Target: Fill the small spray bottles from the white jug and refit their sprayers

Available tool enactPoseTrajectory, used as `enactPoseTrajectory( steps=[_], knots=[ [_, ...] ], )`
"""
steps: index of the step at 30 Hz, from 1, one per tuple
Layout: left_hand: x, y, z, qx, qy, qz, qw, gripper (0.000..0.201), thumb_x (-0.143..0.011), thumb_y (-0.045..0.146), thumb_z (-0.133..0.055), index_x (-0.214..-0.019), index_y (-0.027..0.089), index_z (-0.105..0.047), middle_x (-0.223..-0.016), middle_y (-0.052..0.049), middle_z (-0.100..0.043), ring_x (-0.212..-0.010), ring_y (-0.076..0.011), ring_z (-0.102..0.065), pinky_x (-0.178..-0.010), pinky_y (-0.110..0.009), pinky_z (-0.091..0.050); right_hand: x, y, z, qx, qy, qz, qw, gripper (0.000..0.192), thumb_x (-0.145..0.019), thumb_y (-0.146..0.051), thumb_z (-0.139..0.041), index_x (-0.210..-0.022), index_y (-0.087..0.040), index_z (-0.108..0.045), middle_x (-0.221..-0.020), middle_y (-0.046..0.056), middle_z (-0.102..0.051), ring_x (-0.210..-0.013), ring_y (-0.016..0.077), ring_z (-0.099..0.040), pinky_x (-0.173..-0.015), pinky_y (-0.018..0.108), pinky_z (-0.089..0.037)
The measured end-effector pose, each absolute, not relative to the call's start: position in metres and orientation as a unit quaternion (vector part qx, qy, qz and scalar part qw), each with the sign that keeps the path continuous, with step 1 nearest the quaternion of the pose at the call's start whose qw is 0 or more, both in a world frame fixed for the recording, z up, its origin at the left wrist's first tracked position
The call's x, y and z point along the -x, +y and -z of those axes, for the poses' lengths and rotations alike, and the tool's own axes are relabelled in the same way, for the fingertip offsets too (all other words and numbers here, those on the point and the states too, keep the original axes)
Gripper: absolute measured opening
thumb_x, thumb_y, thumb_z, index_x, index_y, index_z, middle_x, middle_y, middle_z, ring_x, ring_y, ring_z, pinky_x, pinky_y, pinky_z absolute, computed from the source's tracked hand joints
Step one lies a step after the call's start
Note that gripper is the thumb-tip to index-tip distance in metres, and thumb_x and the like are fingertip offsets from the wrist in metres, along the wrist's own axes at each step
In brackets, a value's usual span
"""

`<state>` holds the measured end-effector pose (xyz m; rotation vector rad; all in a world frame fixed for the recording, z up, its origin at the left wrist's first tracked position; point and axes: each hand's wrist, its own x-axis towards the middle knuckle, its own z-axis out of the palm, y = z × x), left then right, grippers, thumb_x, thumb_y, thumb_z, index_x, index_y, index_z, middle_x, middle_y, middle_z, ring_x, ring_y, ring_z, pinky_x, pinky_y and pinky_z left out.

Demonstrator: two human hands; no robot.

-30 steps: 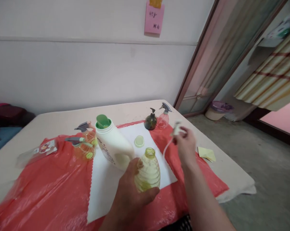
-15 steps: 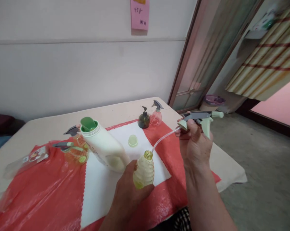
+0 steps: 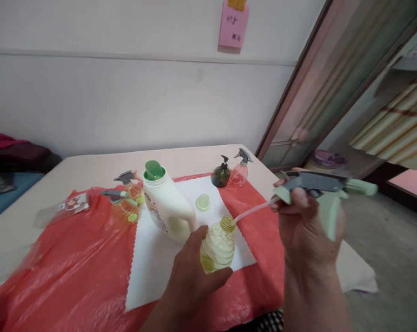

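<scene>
My left hand (image 3: 193,269) is wrapped round a yellow-tinted clear spray bottle (image 3: 219,246) with a ridged body and an open threaded neck. In my right hand (image 3: 307,226), raised at the right, is a grey and pale green trigger spray head (image 3: 315,182). Its thin clear tube (image 3: 255,210) slopes down to the left, and its end is at the bottle's neck; I cannot tell whether it is inside or just behind the rim. Left of the bottle stands a large white jug (image 3: 170,203) with a green inner spout, uncapped. A pale green cap (image 3: 203,202) lies on the white cloth.
A white cloth (image 3: 142,276) lies over red plastic sheeting (image 3: 73,267) on the table. At the back stand a dark pump bottle (image 3: 221,175) and a pink spray bottle (image 3: 239,174). Two orange spray bottles (image 3: 125,210) and a clear packet (image 3: 65,210) are at the left.
The view has turned left, so the table things appear further right. My right hand with the spray head has come closer to the camera. Both hands keep their holds.
</scene>
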<state>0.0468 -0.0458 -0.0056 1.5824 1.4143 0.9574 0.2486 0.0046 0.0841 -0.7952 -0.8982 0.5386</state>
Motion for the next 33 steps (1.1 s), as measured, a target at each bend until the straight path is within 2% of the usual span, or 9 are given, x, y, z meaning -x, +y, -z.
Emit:
enactPoseTrajectory(
  steps=[5, 7, 11, 16, 21, 25, 28, 31, 33],
  knots=[
    [-0.051, -0.051, 0.001, -0.615, 0.555, -0.421, 0.370, 0.080, -0.060, 0.032, -0.082, -0.135, 0.022, -0.055, -0.128, -0.013, -0.068, -0.114, -0.0349, -0.065, -0.098, -0.052, -0.051, -0.241, 0.003, -0.070, 0.395, -0.603, -0.418, 0.553, 0.044, -0.075, -0.028, -0.081, -0.116, -0.030, -0.068, -0.101, 0.002, -0.073, -0.088, 0.0177, -0.070, -0.076, 0.032, -0.060],
    [-0.050, -0.052, 0.000, -0.618, 0.554, -0.422, 0.365, 0.079, -0.061, 0.032, -0.081, -0.135, 0.021, -0.055, -0.127, -0.013, -0.068, -0.113, -0.0344, -0.065, -0.096, -0.051, -0.053, -0.237, 0.004, -0.066, 0.371, -0.621, -0.473, 0.503, 0.044, -0.078, -0.030, -0.078, -0.121, -0.030, -0.065, -0.100, 0.003, -0.074, -0.093, 0.0201, -0.071, -0.080, 0.036, -0.061],
    [-0.047, -0.050, -0.002, -0.624, 0.551, -0.415, 0.367, 0.080, -0.062, 0.031, -0.081, -0.136, 0.020, -0.053, -0.128, -0.014, -0.067, -0.114, -0.0341, -0.065, -0.097, -0.050, -0.053, -0.235, 0.004, -0.067, 0.361, -0.616, -0.486, 0.504, 0.045, -0.078, -0.028, -0.079, -0.121, -0.030, -0.064, -0.102, 0.002, -0.074, -0.093, 0.0185, -0.071, -0.080, 0.033, -0.060],
    [-0.048, -0.049, -0.001, -0.648, 0.534, -0.441, 0.316, 0.075, -0.061, 0.031, -0.081, -0.130, 0.017, -0.056, -0.122, -0.015, -0.070, -0.110, -0.0349, -0.067, -0.094, -0.052, -0.055, -0.229, -0.001, -0.076, 0.394, -0.642, -0.410, 0.515, 0.041, -0.070, -0.026, -0.084, -0.106, -0.028, -0.064, -0.086, -0.002, -0.069, -0.074, 0.0136, -0.065, -0.066, 0.025, -0.057],
    [-0.051, -0.053, 0.000, -0.623, 0.539, -0.501, 0.264, 0.074, -0.057, 0.027, -0.083, -0.127, 0.021, -0.060, -0.119, -0.013, -0.071, -0.110, -0.0358, -0.067, -0.096, -0.052, -0.055, -0.196, -0.011, -0.073, 0.418, -0.581, -0.355, 0.602, 0.044, -0.069, -0.028, -0.085, -0.106, -0.030, -0.062, -0.087, -0.003, -0.064, -0.079, 0.0138, -0.062, -0.069, 0.026, -0.054],
    [-0.052, -0.055, 0.003, -0.631, 0.506, -0.525, 0.264, 0.078, -0.059, 0.035, -0.085, -0.131, 0.022, -0.057, -0.124, -0.014, -0.069, -0.115, -0.0363, -0.065, -0.099, -0.053, -0.054, -0.179, -0.016, -0.070, 0.431, -0.482, -0.361, 0.671, 0.053, -0.060, -0.025, -0.089, -0.106, -0.032, -0.062, -0.085, -0.003, -0.066, -0.075, 0.0149, -0.063, -0.063, 0.025, -0.053],
    [-0.055, -0.053, 0.008, -0.653, 0.472, -0.559, 0.194, 0.093, -0.055, 0.037, -0.086, -0.138, 0.022, -0.046, -0.121, -0.012, -0.069, -0.109, -0.0338, -0.068, -0.095, -0.052, -0.057, -0.184, -0.014, -0.068, 0.436, -0.442, -0.456, 0.637, 0.065, -0.051, -0.033, -0.091, -0.112, -0.030, -0.067, -0.082, 0.000, -0.069, -0.071, 0.0182, -0.064, -0.056, 0.026, -0.051],
    [-0.057, -0.051, 0.009, -0.672, 0.447, -0.576, 0.130, 0.097, -0.055, 0.039, -0.085, -0.140, 0.023, -0.040, -0.118, -0.011, -0.069, -0.104, -0.0312, -0.070, -0.091, -0.049, -0.060, -0.193, -0.012, -0.063, 0.446, -0.436, -0.515, 0.588, 0.054, -0.042, -0.042, -0.092, -0.089, -0.023, -0.076, -0.087, 0.006, -0.073, -0.075, 0.0242, -0.067, -0.059, 0.031, -0.055],
    [-0.058, -0.051, 0.008, -0.675, 0.449, -0.575, 0.114, 0.097, -0.056, 0.041, -0.084, -0.140, 0.023, -0.039, -0.117, -0.010, -0.069, -0.103, -0.0306, -0.071, -0.089, -0.047, -0.060, -0.194, -0.013, -0.060, 0.494, -0.426, -0.485, 0.583, 0.050, -0.039, -0.044, -0.092, -0.082, -0.023, -0.077, -0.089, 0.008, -0.075, -0.077, 0.0287, -0.069, -0.062, 0.037, -0.058]
  ],
)
